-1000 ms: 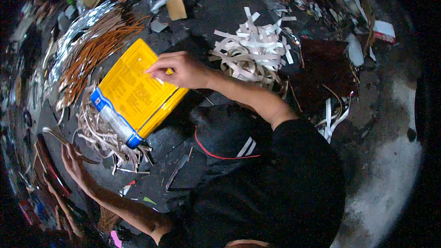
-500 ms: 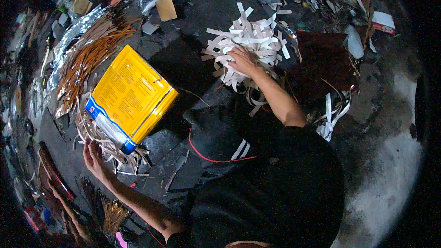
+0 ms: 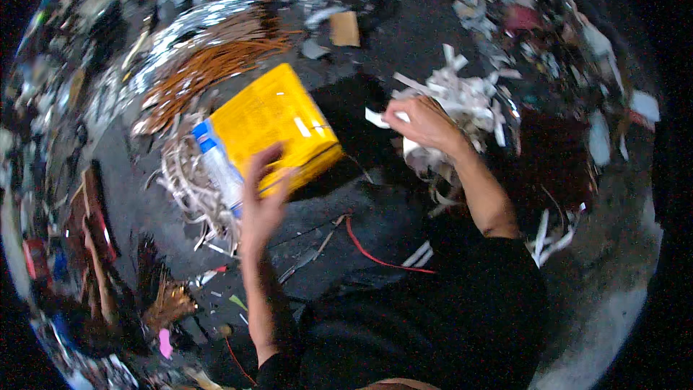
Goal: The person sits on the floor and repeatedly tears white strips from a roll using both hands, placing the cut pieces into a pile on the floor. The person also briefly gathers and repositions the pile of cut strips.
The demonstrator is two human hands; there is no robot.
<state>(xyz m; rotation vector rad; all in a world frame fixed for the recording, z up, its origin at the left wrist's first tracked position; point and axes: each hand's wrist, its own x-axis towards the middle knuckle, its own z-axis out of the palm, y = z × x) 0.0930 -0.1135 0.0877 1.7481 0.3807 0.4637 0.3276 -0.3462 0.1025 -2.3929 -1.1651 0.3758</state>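
Head view: at two o'clock, right hand (image 3: 421, 124) now pinches a seemingly singled-out white strip (image 3: 375, 117), left hand (image 3: 263, 191) splayed over yellow tin (image 3: 278, 112).

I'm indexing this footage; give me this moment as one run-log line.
left hand: open, at yellow rectangular tin, contact unclear | right hand: pinching white strip by white strip pile | nearby: orange strips

Ahead of me, to the left on the dark floor (image 3: 397, 29), I see a sheaf of orange-brown strips (image 3: 216, 61) beside shiny silver strips (image 3: 193, 23); to their right lies a tan square scrap (image 3: 345, 29). A pink scrap (image 3: 165, 344) sits at my lower left. Off to my right I have a dark brown sheet (image 3: 554, 150) and, farther out, a pale oblong piece (image 3: 599, 139)
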